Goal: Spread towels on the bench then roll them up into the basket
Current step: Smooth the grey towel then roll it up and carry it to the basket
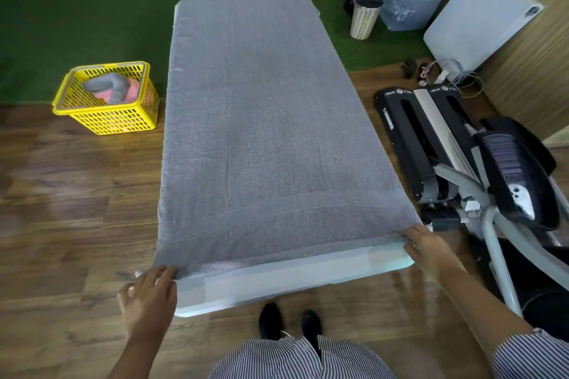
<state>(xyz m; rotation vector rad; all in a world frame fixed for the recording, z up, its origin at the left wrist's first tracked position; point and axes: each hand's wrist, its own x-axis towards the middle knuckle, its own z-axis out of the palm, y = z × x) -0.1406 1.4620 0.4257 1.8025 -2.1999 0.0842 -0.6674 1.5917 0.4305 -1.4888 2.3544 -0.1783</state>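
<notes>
1. Both of my hands sit at the near end of the bench (292, 283): left hand (147, 298) at the near-left corner of the grey towel (261, 120), right hand (426, 248) at the near-right corner. Each grip is narrow, fingertips pinching the towel's hem.
2. Towel's long axis runs straight away from me, spread flat over almost the whole top; a pale strip of bench shows bare at my end. Neither hand is nearer, so I judge a roll should start here and travel away.
3. Yellow basket (106, 98) stands on the floor just left of the bench, nearer my left hand, already holding a grey roll and something pink.
4. Wooden floor (61, 194) surrounds me; green turf (77, 24) lies beyond, an exercise machine (462, 148) to the right.
</notes>
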